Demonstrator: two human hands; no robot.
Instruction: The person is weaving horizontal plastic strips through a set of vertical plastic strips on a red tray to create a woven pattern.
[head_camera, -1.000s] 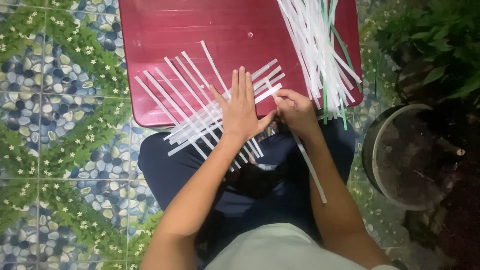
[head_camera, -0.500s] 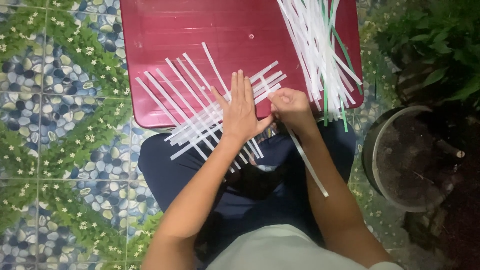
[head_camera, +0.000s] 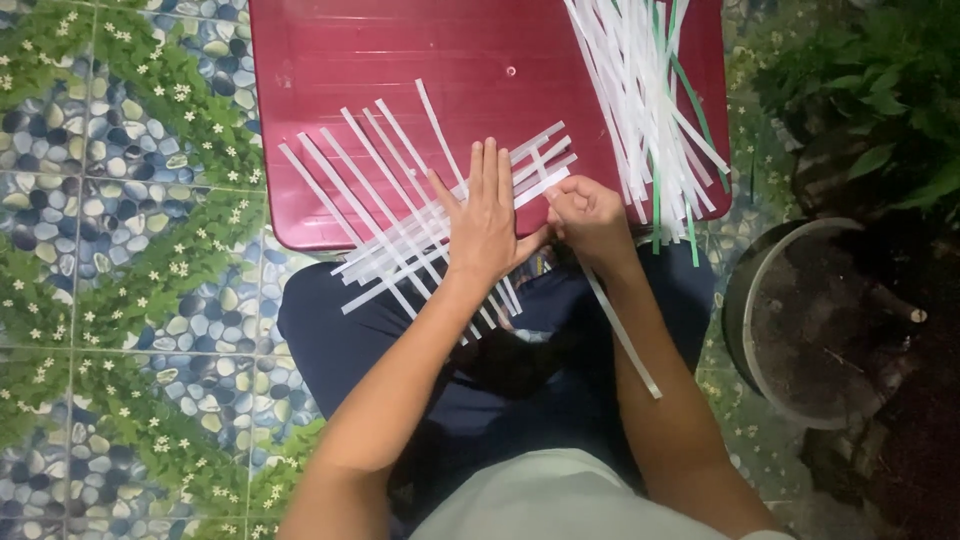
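Note:
On a dark red table (head_camera: 400, 60) lies a flat weave of white strips (head_camera: 390, 190), several crossing in two slanted directions. My left hand (head_camera: 485, 215) presses flat on the weave with its fingers together. Just to its right, my right hand (head_camera: 590, 220) is closed on one long white strip (head_camera: 620, 335), which runs from the weave's right edge down past the table's front edge over my lap.
A loose pile of white and green strips (head_camera: 650, 110) lies on the table's right side. A round dark pot (head_camera: 800, 320) and leafy plants (head_camera: 880, 90) stand at the right. Patterned pebble-and-leaf tiles (head_camera: 130, 250) cover the floor at left.
My right hand has drawn the long strip slightly up into the weave. My left hand stays pressed on the strips.

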